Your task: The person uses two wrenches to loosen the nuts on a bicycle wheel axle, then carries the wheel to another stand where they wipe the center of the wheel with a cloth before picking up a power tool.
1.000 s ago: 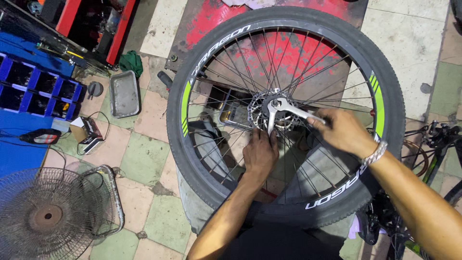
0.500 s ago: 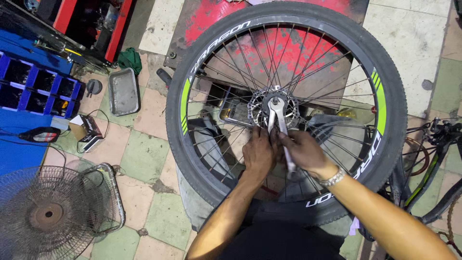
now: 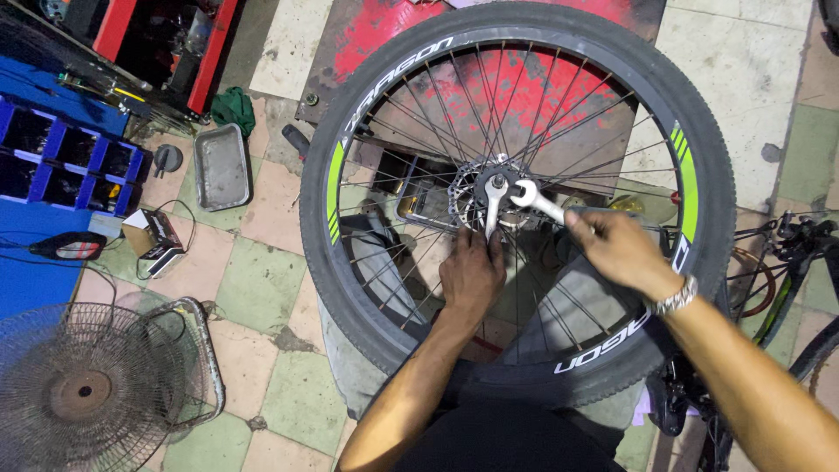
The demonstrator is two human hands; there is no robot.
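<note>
A bicycle wheel [image 3: 367,288] with a black tyre, green rim marks and thin spokes lies flat across my lap. At its hub [image 3: 502,203] sit a disc rotor and two silver wrenches. My left hand [image 3: 472,275] grips the handle of the first wrench [image 3: 492,205], which points down from the hub. My right hand [image 3: 614,249] holds the second wrench [image 3: 535,201], which slants from the hub toward the lower right. A metal bracelet is on my right wrist.
A floor fan [image 3: 83,393] lies at the lower left. A metal tray [image 3: 221,166], a small box with cables [image 3: 150,240] and blue bins [image 3: 61,157] sit on the tiled floor at left. A red metal plate [image 3: 384,39] lies under the wheel; bicycle parts [image 3: 786,253] stand at right.
My right hand swung its wrench from pointing right, down toward my left hand, then back out to the right. My left hand stayed on its wrench near the hub.
</note>
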